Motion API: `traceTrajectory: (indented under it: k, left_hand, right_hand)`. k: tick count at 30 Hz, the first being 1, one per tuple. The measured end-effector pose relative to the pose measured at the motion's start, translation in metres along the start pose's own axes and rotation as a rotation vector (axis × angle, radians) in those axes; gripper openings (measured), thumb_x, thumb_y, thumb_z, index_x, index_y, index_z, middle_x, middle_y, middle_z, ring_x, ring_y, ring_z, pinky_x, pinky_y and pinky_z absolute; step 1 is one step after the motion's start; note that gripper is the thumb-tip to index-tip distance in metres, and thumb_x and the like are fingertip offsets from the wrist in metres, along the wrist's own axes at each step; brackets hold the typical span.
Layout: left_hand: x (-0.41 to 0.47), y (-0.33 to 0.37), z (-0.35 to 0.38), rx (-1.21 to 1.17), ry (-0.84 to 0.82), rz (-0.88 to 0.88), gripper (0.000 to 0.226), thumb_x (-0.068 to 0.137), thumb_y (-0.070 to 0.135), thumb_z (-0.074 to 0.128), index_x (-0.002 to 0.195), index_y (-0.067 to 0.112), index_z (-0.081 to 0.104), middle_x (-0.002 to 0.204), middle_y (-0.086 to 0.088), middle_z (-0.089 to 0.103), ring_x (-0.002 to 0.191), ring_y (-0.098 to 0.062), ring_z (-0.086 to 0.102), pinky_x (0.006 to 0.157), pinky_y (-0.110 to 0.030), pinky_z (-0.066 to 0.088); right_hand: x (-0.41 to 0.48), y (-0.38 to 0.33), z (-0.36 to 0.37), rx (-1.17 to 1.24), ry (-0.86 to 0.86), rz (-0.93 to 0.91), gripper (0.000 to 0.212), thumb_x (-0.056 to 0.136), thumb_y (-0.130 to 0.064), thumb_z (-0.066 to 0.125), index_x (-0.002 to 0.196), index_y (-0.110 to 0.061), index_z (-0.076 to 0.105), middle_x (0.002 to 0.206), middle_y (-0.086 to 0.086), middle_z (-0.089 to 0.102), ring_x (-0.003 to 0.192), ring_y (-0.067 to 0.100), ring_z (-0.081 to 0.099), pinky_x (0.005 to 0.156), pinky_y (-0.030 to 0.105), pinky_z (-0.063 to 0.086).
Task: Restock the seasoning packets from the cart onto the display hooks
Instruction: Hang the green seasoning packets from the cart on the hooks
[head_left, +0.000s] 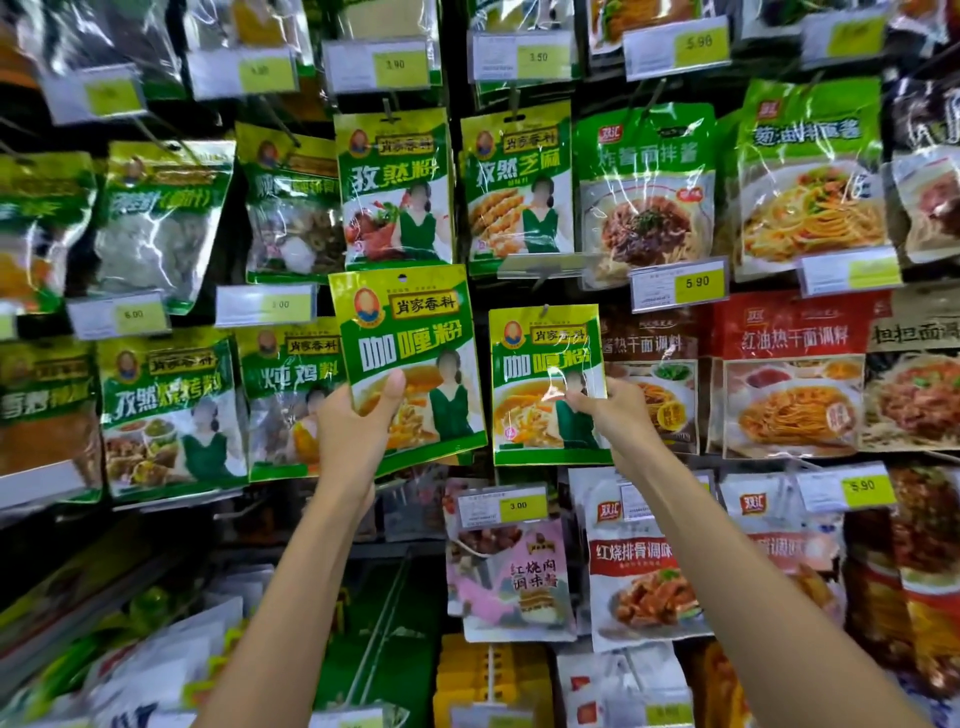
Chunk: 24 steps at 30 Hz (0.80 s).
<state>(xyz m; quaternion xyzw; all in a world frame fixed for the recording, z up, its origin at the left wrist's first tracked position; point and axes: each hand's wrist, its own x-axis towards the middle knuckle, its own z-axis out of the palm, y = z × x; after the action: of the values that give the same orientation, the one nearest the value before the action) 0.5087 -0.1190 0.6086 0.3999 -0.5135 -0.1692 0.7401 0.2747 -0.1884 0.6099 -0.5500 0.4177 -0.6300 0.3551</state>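
My left hand (358, 426) grips a green and yellow curry powder packet (410, 338) by its lower left part, thumb across the front, and holds it up in front of the display, tilted slightly. Just to its right, an identical curry powder packet (545, 364) hangs on a display hook (545, 310). My right hand (615, 415) pinches that hanging packet at its right edge. The hole at the top of the held packet is free of any hook.
Rows of green seasoning packets (395, 187) and noodle sauce packets (789, 374) hang all around, with yellow price tags (696, 283) on the hook ends. Lower down hang meat sauce packets (511, 577), and more stock lies at the bottom left.
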Motion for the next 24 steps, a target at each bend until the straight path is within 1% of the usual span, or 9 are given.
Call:
traceTrajectory:
  k: [2,4,7,9,12,16,19,21,24]
  left_hand:
    - [0.000,0.000,0.002,0.003,0.002,-0.001,0.026,0.083,0.036,0.066,0.103,0.021,0.063,0.104,0.002,0.069,0.104,-0.018,0.062,0.092,-0.038,0.049]
    - [0.000,-0.001,0.006,-0.006,-0.007,0.003,0.026,0.083,0.036,0.066,0.104,0.021,0.064,0.104,0.001,0.069,0.101,-0.014,0.063,0.088,-0.032,0.050]
    - [-0.003,-0.006,0.012,-0.014,-0.034,-0.032,0.029,0.081,0.039,0.067,0.105,0.022,0.064,0.103,0.002,0.069,0.098,-0.010,0.063,0.076,-0.023,0.049]
    - [-0.008,-0.010,0.018,-0.040,-0.067,-0.076,0.038,0.080,0.041,0.068,0.110,0.018,0.063,0.106,-0.001,0.069,0.102,-0.017,0.062,0.080,-0.030,0.051]
    - [-0.018,-0.015,0.030,-0.064,-0.126,-0.118,0.023,0.077,0.042,0.068,0.095,0.027,0.065,0.099,0.004,0.071,0.101,-0.018,0.063,0.080,-0.032,0.051]
    - [-0.034,-0.018,0.056,-0.076,-0.234,-0.198,0.040,0.074,0.044,0.068,0.103,0.017,0.067,0.100,-0.003,0.072,0.101,-0.023,0.065,0.092,-0.046,0.051]
    - [-0.042,-0.019,0.074,-0.093,-0.282,-0.200,0.038,0.081,0.037,0.067,0.109,0.010,0.067,0.104,-0.007,0.071,0.103,-0.025,0.065,0.095,-0.048,0.049]
    - [-0.042,-0.021,0.080,-0.061,-0.309,-0.167,0.032,0.085,0.039,0.064,0.099,0.011,0.067,0.094,-0.006,0.072,0.093,-0.021,0.067,0.086,-0.042,0.054]
    - [-0.031,-0.015,0.078,0.124,-0.228,0.029,0.020,0.090,0.042,0.057,0.092,0.022,0.059,0.075,0.013,0.059,0.064,0.011,0.056,0.061,-0.008,0.043]
  right_hand:
    - [0.005,0.003,0.005,-0.053,0.041,-0.017,0.016,0.093,-0.023,0.061,0.092,-0.007,0.064,0.102,0.018,0.067,0.105,0.036,0.059,0.086,0.046,0.049]
    - [0.011,0.008,0.009,-0.110,0.059,-0.031,0.029,0.094,-0.031,0.058,0.089,-0.003,0.062,0.087,0.022,0.063,0.086,0.037,0.058,0.072,0.043,0.048]
    - [0.017,0.012,0.009,-0.241,0.047,-0.050,0.033,0.094,-0.041,0.053,0.084,-0.009,0.055,0.068,0.004,0.049,0.062,0.018,0.045,0.052,0.029,0.031]
    - [0.014,0.020,0.005,-0.322,0.138,-0.100,0.032,0.093,-0.037,0.057,0.103,-0.006,0.055,0.090,0.006,0.058,0.082,0.021,0.054,0.065,0.033,0.044]
    - [-0.007,0.026,-0.002,-0.308,0.275,-0.279,0.026,0.095,-0.027,0.055,0.114,-0.011,0.051,0.111,0.006,0.056,0.110,0.024,0.051,0.092,0.039,0.046]
    - [-0.032,0.017,0.003,0.003,-0.024,-0.242,0.035,0.093,-0.044,0.052,0.109,-0.014,0.062,0.102,-0.002,0.065,0.097,0.008,0.060,0.078,0.015,0.046]
    - [-0.036,0.013,0.005,0.061,-0.069,-0.240,0.032,0.092,-0.037,0.059,0.087,-0.007,0.066,0.084,0.012,0.067,0.080,0.015,0.061,0.072,0.027,0.047]
    - [-0.034,0.012,0.001,0.074,-0.045,-0.231,0.030,0.093,-0.031,0.059,0.075,-0.007,0.061,0.073,0.010,0.060,0.072,0.017,0.055,0.068,0.033,0.042]
    - [-0.027,0.015,-0.007,0.051,-0.017,-0.206,0.030,0.094,-0.025,0.057,0.068,-0.010,0.057,0.068,0.004,0.058,0.069,0.017,0.054,0.069,0.033,0.042]
